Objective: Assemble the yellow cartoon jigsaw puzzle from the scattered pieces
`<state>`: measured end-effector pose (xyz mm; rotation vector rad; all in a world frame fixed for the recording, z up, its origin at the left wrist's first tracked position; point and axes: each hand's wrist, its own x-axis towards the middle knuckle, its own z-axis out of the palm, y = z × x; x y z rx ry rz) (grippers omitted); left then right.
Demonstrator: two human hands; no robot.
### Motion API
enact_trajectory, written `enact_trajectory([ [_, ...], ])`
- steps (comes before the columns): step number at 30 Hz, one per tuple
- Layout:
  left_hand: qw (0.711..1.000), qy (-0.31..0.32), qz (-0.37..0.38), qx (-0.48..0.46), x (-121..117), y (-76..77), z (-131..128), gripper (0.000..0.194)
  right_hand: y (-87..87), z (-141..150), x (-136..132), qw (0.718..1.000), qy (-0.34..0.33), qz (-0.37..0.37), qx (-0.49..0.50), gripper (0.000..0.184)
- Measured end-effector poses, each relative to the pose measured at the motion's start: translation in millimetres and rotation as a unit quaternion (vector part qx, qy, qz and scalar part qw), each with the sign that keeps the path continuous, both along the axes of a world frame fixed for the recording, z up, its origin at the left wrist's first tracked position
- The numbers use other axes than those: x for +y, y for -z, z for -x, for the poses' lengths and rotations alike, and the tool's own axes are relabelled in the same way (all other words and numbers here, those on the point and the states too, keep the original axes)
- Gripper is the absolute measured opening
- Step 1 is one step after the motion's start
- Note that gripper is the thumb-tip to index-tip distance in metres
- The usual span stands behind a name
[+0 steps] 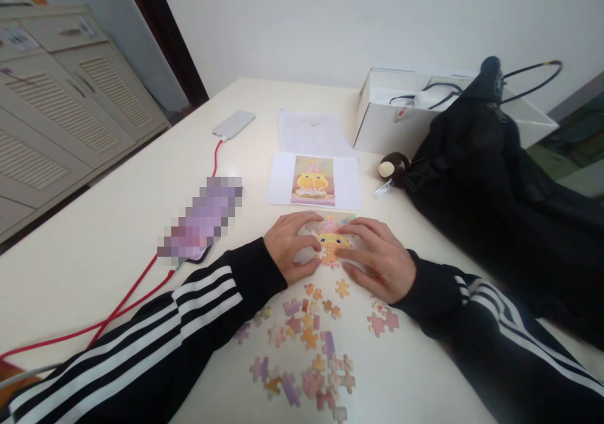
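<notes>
A partly joined jigsaw puzzle [332, 240] lies flat on the table, with a yellow figure with dark eyes and a pink hat on it. My left hand [293, 246] rests along its left edge, fingers apart and curved over the border. From the right, my right hand [377, 257] spreads its fingers over the puzzle's right side, fingertips on the pieces. Parts of the puzzle are hidden under both hands. Loose jigsaw pieces [309, 338] in purple, pink and orange lie scattered nearer to me, and a few pink pieces [383, 322] sit below my right wrist.
A printed reference picture [313, 182] lies beyond the puzzle, with another paper sheet [311, 132] behind it. At left are a phone [207, 216], a red cable [127, 307] and a white power bank [234, 124]. A white box [384, 125] and black bag [486, 178] stand right.
</notes>
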<state>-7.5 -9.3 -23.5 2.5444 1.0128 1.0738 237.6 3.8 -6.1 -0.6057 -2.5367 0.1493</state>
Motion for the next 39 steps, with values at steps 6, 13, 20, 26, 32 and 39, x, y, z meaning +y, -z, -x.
enact_trajectory([
  [6, 0.999, 0.017, 0.017, 0.032, 1.1, 2.4, 0.9, 0.015, 0.8, 0.4, 0.0, 1.000, 0.002, 0.020, -0.015, 0.024],
  [13, 0.999, 0.024, 0.022, 0.033, 2.0, 3.5, 1.3, 0.016, -0.5, 0.1, -0.8, 0.999, 0.021, 0.037, -0.005, 0.026],
  [20, 0.999, 0.022, 0.020, 0.024, 0.3, 3.3, 1.0, 0.017, 0.4, 0.3, -0.6, 0.999, 0.025, 0.038, -0.010, 0.023],
  [26, 1.000, 0.015, 0.002, 0.013, -1.7, -2.4, 1.2, 0.018, -0.6, -0.6, -0.6, 0.998, 0.054, 0.018, 0.015, 0.022],
  [32, 0.999, 0.040, -0.029, 0.018, -2.0, -6.0, -1.3, 0.017, -1.8, 0.3, -1.3, 1.000, 0.012, 0.020, 0.019, 0.019],
  [39, 0.999, 0.028, -0.021, 0.034, -0.6, -2.8, -1.5, 0.021, -1.2, 1.0, -1.7, 0.999, 0.015, 0.030, 0.005, 0.018],
])
